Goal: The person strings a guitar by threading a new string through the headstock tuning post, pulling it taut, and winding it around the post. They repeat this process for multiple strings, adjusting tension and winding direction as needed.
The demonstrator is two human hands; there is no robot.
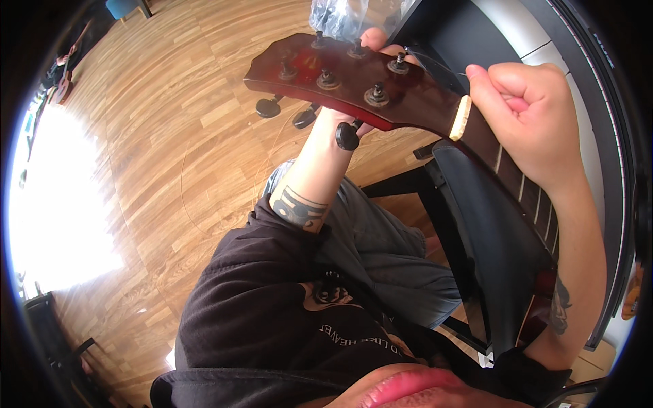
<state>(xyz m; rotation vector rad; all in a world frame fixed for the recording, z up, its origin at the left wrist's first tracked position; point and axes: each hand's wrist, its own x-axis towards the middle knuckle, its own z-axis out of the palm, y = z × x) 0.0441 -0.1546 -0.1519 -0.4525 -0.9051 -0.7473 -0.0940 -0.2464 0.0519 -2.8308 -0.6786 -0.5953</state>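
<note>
1. Right hand [527, 112]: closed in a loose fist beside the nut, thumb and forefinger pinched on a thin guitar string [435, 62] that runs from the fingertips toward the nearest tuning post.
2. Left hand [377, 41]: reaches up behind the headstock; only the fingertips show over its upper edge, so it seems to support the headstock from behind, though the grip itself is hidden.
3. Guitar headstock [333, 68]: dark red-brown and glossy, lying across the top centre with its tip to the left, carrying six metal tuning posts [376, 94].
4. Tuning pegs [347, 136]: black knobs projecting below the headstock's lower edge.
5. Nut [460, 117]: a cream-coloured bar where headstock meets neck, just beside the right hand.
6. Guitar neck [530, 197]: dark fretboard with pale fret lines, running down to the right under the right forearm.
7. Plastic bag [340, 17]: clear and crinkled, at the top edge behind the headstock; contents cannot be made out.
8. Black chair [483, 231]: padded, under the neck.
9. Wooden floor [170, 136]: light-brown planks, with a glaring patch at left.
</note>
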